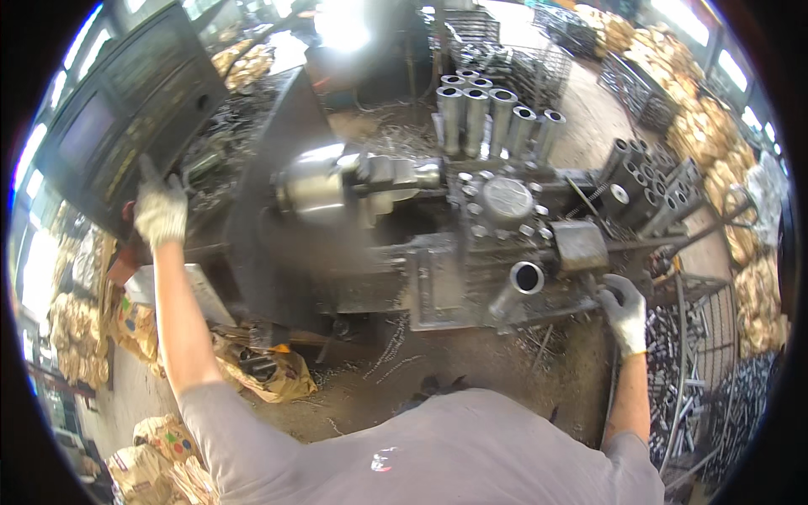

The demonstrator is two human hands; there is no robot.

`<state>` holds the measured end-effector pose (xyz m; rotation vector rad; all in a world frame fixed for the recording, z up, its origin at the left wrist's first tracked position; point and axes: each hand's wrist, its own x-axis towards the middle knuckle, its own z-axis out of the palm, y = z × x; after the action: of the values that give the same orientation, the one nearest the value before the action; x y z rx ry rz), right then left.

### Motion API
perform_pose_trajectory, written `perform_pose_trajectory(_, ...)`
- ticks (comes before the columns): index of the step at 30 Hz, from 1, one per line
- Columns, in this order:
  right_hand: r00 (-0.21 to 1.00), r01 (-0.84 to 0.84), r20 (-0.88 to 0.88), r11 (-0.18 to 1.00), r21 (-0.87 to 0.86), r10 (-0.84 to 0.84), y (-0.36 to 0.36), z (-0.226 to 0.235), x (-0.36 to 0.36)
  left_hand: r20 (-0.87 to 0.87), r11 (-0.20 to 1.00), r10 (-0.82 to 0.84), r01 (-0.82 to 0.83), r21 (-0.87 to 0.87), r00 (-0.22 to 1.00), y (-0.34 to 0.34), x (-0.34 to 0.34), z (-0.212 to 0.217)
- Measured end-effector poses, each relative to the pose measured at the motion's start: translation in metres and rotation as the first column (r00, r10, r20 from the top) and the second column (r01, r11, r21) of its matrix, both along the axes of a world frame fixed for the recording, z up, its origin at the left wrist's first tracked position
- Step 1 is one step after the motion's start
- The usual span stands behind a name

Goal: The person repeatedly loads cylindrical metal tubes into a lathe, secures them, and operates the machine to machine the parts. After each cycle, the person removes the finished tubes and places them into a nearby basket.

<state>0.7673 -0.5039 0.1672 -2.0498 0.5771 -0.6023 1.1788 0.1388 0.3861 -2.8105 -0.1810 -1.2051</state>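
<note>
My left hand (162, 212), in a pale knit glove, reaches out with fingers extended at the dark control panel (126, 126) of a lathe; whether it touches the panel is hard to tell. A shiny round chuck (316, 185) sits at the machine's middle, blurred along its lower side. Right of it stands a turret tool post (507, 199) ringed with bolts. On the carriage, one metal tube (518, 288) leans with its open end up. My right hand (623, 313), also gloved, curls at the carriage's right end; what lies inside its fingers is hidden.
Several upright metal tubes (475, 114) stand behind the turret, with more tubes (644, 189) grouped farther right. A wire-mesh bin (707, 337) of small metal parts flanks my right arm. Metal shavings and a torn sack (273, 374) lie on the floor below the machine.
</note>
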Motion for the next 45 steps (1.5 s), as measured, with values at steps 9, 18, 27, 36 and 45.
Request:
perform_pose_trajectory(9,0.945,-0.286,-0.065,0.908,0.306,0.320,0.022,-0.029,0.028,-0.481,0.597,-0.707,0.074,-0.799,0.518,-0.171,-0.359,-0.306)
perform_pose_trajectory(18,0.767,-0.620,-0.251,0.783,-0.052,0.591,0.119,-0.042,0.097,-0.777,0.705,-0.491,-0.343,-0.620,0.395,-0.156,-0.542,-0.364)
perform_pose_trajectory(27,-0.151,-0.986,-0.416,-0.106,0.129,0.897,0.426,-0.069,-0.092,-0.757,0.235,0.002,-0.736,-0.635,0.654,-0.096,-0.831,-0.389)
perform_pose_trajectory(36,-0.977,-0.128,-0.188,-0.982,0.140,0.100,0.618,-0.059,-0.361,-0.460,-0.468,0.884,0.139,-0.873,0.088,-0.231,-1.112,-0.498)
perform_pose_trajectory(45,-0.965,0.215,-0.183,-0.968,-0.131,-0.190,0.761,-0.040,-0.608,-0.400,-0.207,-0.286,0.464,-0.861,-0.870,-0.428,-1.114,-0.447)
